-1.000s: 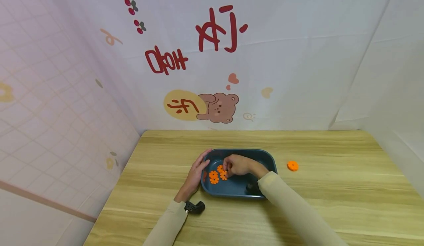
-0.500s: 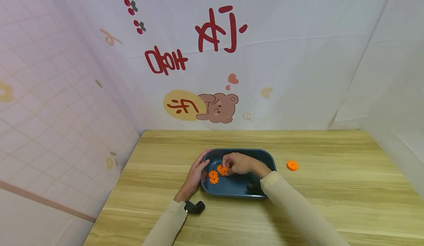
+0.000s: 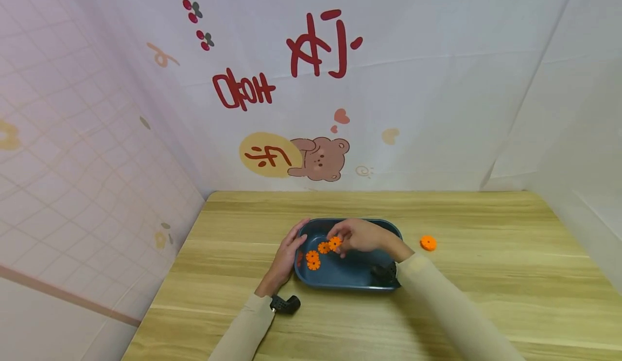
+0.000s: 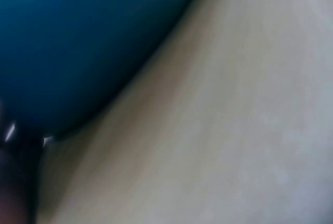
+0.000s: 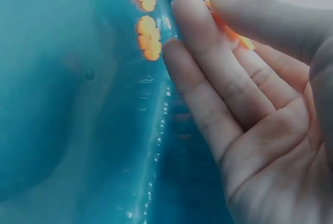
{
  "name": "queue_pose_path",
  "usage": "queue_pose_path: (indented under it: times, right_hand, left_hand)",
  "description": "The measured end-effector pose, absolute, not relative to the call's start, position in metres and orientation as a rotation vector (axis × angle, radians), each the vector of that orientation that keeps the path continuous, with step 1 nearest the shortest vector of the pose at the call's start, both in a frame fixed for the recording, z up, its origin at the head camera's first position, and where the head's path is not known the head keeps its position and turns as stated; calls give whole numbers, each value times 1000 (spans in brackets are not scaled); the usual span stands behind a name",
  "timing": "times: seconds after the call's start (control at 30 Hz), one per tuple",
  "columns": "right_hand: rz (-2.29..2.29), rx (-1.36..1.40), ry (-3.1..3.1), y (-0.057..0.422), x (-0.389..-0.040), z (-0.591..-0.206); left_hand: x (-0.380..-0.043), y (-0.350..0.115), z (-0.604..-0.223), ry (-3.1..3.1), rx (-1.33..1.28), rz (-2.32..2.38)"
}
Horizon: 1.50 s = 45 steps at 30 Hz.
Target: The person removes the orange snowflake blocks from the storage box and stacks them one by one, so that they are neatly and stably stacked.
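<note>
Pinching an orange disc (image 3: 335, 243) at its fingertips (image 5: 234, 12): the right hand (image 3: 360, 235)

Left hand (image 3: 284, 256) is resting against left end of tray (image 3: 345, 274), fingers (image 3: 295, 229) straight; right hand (image 3: 360, 235) is pinching over it.

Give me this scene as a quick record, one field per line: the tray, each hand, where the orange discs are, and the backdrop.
Tray: dark blue, on the wooden table; tray has rounded corners
Left hand: rests at the tray's left rim
Right hand: pinches the held disc over the tray
Discs in tray: overlapping pair at left, single disc near the held one
Table disc: right of the tray; possibly stacked, unclear
Backdrop: pale wall with printed bear
</note>
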State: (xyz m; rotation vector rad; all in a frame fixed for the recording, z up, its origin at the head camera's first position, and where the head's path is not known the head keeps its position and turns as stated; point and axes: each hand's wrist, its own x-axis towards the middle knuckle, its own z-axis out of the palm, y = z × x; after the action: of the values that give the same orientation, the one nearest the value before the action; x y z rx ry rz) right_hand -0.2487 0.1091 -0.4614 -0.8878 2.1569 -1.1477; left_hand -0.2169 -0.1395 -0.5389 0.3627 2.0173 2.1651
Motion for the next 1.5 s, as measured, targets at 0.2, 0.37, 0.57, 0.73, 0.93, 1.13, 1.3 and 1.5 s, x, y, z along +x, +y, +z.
queue_pose_path:
  times: [0.2,0.37,0.57,0.73,0.93,1.13,1.3,1.5]
  right_hand:
    - [-1227,-867,2116,119,-244,-457]
    - [-1290,-851,2083,129,-241,-452]
    - [-1293,-877,2163,142,-238,-446]
    - [-1308,-919,2288,155,-236,-441]
    - [-1414,-982,2310,178,-233,-443]
    - [-1434,-902,2434,204,-226,-447]
    - [-1399,-803,2558,224,-220,-450]
    - [-1420,-680,2599,246,-216,-462]
  left_hand:
    - [-216,-139,-538,2003,346,2164]
    - [-215,-139,-538,1995,346,2171]
    - [-215,-139,-539,1999,350,2174]
    - [-216,-140,-540,2010,362,2175]
    - [-215,-140,-540,2029,360,2178]
    - [-215,-139,-540,2035,349,2188]
    - [-215,-139,-540,2044,344,2181]
    - [-214,-139,-540,2045,337,2172]
